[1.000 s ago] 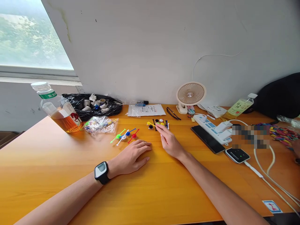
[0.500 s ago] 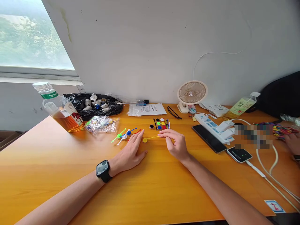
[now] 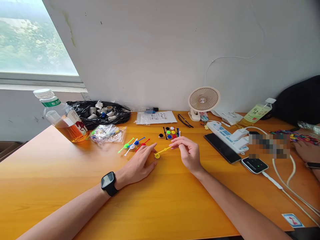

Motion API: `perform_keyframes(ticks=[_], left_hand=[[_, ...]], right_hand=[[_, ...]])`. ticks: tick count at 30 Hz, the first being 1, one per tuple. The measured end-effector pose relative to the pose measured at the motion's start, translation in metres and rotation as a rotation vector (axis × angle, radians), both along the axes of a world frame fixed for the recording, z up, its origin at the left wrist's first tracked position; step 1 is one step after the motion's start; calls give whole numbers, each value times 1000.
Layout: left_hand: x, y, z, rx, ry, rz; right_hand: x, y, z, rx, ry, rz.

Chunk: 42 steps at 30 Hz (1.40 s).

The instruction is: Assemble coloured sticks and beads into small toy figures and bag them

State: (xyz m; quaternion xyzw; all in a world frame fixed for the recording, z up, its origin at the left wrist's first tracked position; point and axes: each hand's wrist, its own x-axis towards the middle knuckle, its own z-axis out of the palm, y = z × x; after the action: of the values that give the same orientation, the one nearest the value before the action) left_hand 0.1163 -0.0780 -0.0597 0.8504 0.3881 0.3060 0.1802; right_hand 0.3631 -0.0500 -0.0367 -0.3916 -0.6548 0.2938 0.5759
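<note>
A yellow arrow spinner [image 3: 165,151] lies between my hands, its round yellow base [image 3: 157,156] on the table. My right hand [image 3: 189,154] is closed, with thumb and fingertips at the arrow's far end. Fingers stretched and thumb apart, my left hand [image 3: 137,164] rests by the base; its fingertips come close, and contact is hard to tell. Beyond it stand a green spinner [image 3: 126,146], a blue spinner [image 3: 136,142], a white spinner [image 3: 131,148] and a partly hidden red spinner [image 3: 143,144]. Several coloured discs [image 3: 169,137] and black arrows [image 3: 165,133] sit behind my right hand.
At the left are a tea bottle [image 3: 72,128], a black bag [image 3: 122,116] of scraps and a clear plastic bag [image 3: 108,133]. A fan [image 3: 203,100], phone [image 3: 221,148] and power strip [image 3: 225,135] stand rightward. Another person's hand [image 3: 306,150] is at the far right.
The yellow spinner's base has come slightly nearer to me, and its arrow now slants more. My left fingers have shifted a little toward the base. At far right, the other person's hand has moved inward.
</note>
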Motion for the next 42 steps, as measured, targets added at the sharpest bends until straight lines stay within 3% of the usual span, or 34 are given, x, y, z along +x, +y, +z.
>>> perform_keyframes(ticks=[6, 16, 30, 42], left_hand=[[2, 0, 6, -5, -33, 39], [4, 0, 9, -9, -54, -3], [3, 0, 9, -1, -32, -5], [3, 0, 9, 8, -29, -11]], right_hand=[[-13, -1, -14, -259, 139, 187], [-11, 9, -26, -494, 163, 220], [-8, 10, -21, -515, 171, 233], [-8, 12, -30, -502, 47, 283]])
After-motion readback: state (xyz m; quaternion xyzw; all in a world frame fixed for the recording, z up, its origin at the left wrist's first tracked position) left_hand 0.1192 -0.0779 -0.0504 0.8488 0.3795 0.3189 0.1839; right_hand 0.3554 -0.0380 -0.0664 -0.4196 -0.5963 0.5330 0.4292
